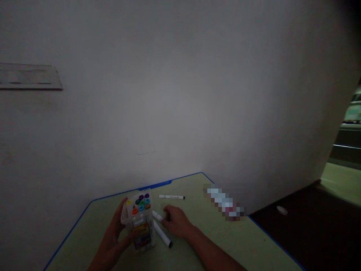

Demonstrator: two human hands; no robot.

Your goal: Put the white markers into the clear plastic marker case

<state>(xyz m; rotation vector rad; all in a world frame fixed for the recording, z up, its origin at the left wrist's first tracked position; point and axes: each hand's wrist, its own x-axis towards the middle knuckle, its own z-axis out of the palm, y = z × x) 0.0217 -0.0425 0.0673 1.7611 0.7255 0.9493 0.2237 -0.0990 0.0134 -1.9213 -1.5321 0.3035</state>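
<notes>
Two hands in use. Left hand (112, 238) clasps clear marker box (153, 236) at the table (234, 237); right hand (179, 223) appears to pinch a white marker (157, 215) beside it. Marker: likely light, stiff, slick — grip mid-barrel. Box: probably rigid, crackable — hold opposite walls.

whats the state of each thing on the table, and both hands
left hand: gripping the clear box
clear box: open at the top, held by its side
markers in the box: standing, coloured ends up
right hand: fingers at the small marker, grip unclear
small marker: beside the box, partly hidden
thick marker: lying, dark end away from the box
far marker: lying flat
pixelated item: state can't be told
</notes>
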